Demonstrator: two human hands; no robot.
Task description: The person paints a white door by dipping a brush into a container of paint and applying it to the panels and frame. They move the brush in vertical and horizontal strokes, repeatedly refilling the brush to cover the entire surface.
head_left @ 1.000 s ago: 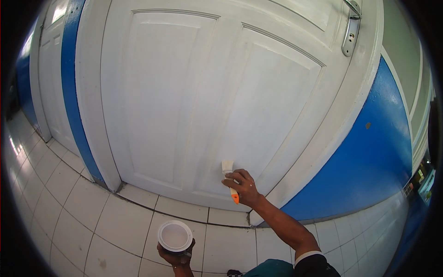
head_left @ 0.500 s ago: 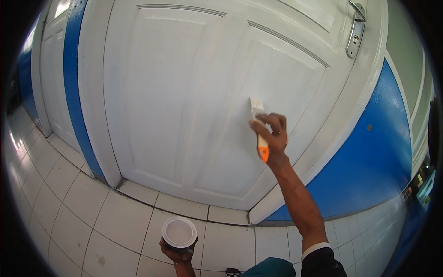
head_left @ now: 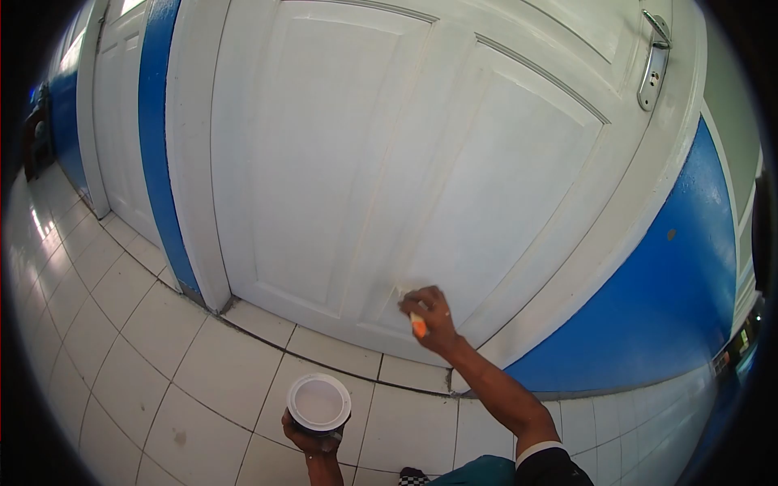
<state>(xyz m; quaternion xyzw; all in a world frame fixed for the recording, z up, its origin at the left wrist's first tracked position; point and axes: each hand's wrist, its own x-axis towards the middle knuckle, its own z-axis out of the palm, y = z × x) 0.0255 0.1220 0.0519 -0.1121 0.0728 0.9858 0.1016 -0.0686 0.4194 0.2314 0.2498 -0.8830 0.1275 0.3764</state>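
Note:
My right hand grips a paintbrush by its pale handle with an orange end. The bristles are mostly hidden by the fingers and lie close to the lower part of the white panelled door, near the base of its right lower panel. Below and to the left, my left hand is wrapped round a round tub of white paint with a white rim. The tub is held upright over the floor, its top uncovered and white paint visible inside.
A metal door handle sits at the upper right. Blue wall flanks the white frame, with a second white door at left. White floor tiles meet the doorway, and my knee shows at the bottom.
My right hand has moved the paintbrush down and slightly left, from the middle of the right panel to its lower edge. The tub stays nearly in place while the view shifts slightly.

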